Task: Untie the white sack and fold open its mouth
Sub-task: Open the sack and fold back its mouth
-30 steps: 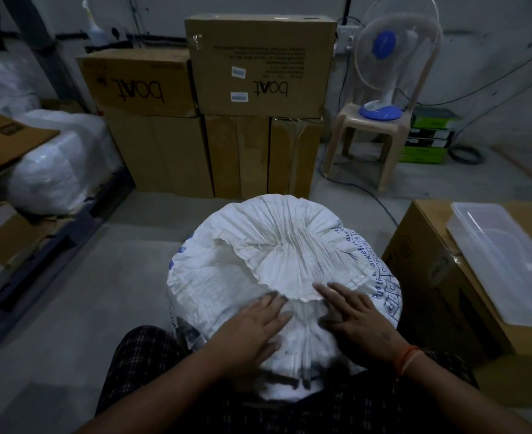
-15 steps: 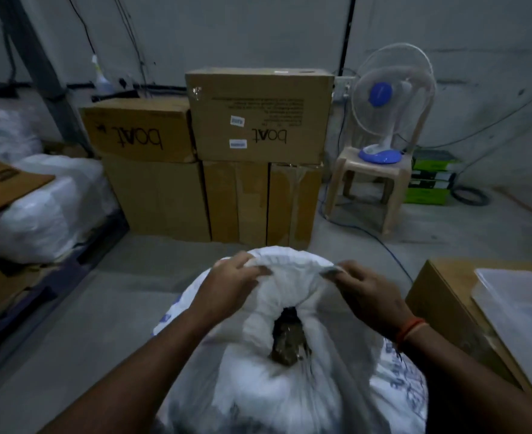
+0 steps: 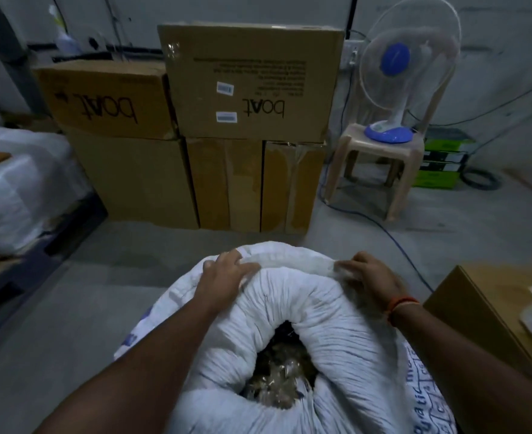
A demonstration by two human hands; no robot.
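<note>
White sack [image 3: 336,333] stands on the grey floor [image 3: 70,308] right in front of us, between our forearms, its mouth [image 3: 282,368] partly open on dark, glinting contents we cannot identify. We grip the rolled far rim with both hands: our left hand [image 3: 227,277] curls over the cloth on the left side, and our right hand [image 3: 371,277], with an orange thread at the wrist, curls its blurred fingers on the right side. Behind stand stacked cardboard boxes [image 3: 249,83], and a white and blue fan [image 3: 396,73] sits on a plastic stool [image 3: 380,164]. Another box [image 3: 477,308] stands at our right.
</note>
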